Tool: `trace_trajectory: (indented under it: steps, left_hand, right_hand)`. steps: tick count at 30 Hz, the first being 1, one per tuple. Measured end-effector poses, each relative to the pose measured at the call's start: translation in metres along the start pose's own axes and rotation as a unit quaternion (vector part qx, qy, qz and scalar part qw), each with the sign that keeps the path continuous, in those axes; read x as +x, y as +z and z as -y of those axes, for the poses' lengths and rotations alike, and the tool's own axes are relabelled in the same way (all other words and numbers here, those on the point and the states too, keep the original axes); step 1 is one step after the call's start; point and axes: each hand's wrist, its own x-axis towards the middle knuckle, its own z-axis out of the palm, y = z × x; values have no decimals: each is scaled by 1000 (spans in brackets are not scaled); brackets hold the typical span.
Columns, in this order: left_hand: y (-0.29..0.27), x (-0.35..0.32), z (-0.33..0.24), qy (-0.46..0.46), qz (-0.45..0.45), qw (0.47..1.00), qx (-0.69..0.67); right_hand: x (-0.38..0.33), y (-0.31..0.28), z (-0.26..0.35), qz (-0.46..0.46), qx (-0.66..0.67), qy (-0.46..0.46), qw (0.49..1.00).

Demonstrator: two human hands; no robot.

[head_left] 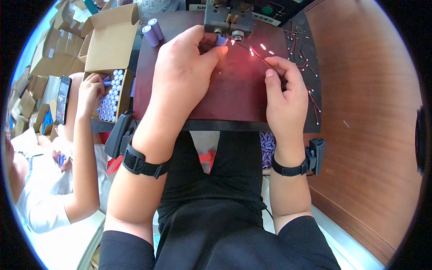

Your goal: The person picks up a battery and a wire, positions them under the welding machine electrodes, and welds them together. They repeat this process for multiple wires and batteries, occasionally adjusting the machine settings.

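My left hand (185, 67) pinches a purple cylindrical battery cell (222, 41) and holds it up under the metal head of a small spot-welding machine (228, 19), where bright sparks show. A thin red wire (263, 57) runs from the cell's tip to my right hand (283, 96), whose fingers are closed on it. Both hands rest over a dark red board (234, 96) on the bench.
Two purple cells (152, 30) lie at the board's far left. Several red wires (302, 60) are scattered right of the machine. At left an open cardboard box (113, 94) holds several cells, with another person's hand (90, 90) reaching into it. A wooden panel (364, 112) stands right.
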Motion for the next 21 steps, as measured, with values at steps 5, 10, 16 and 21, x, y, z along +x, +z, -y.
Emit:
trace_trajectory:
  steps: [5,10,16,21]
  left_hand:
    - [1,-2,1,-37,5,999,-24]
    - [2,-3,1,-46,13,998,-39]
    - [1,-4,3,-56,34,997,-28]
    - [-7,-8,-1,-82,53,992,-82]
  right_hand:
    - [1,4,-5,-4,18,1,1000]
    - [4,5,-2,-3,2,10,1000]
    - [4,1,0,-5,37,30,999]
    - [5,8,-6,-4,47,23,999]
